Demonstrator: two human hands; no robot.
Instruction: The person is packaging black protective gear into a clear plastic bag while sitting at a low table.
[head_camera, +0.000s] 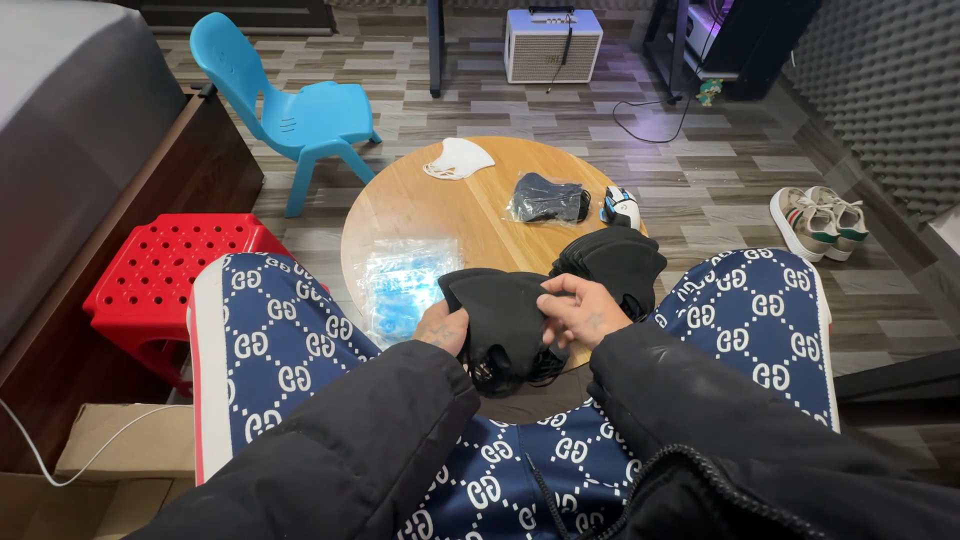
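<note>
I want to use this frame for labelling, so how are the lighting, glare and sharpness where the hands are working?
Head view: even indoor light, soft shadows; the left hand and right hand are sharp on the black masks, whose folds merge in the dark; glare whitens the clear packet of blue masks; the round table has a mild sheen; wide-lens bending at the edges.

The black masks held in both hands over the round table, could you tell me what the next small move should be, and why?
Probably peel the top black mask off the bunch with the right hand while the left hand steadies the rest. Both hands grip the same bunch, its ear loops dangle tangled below, and a stack of black masks already lies on the round table beside it.
</note>
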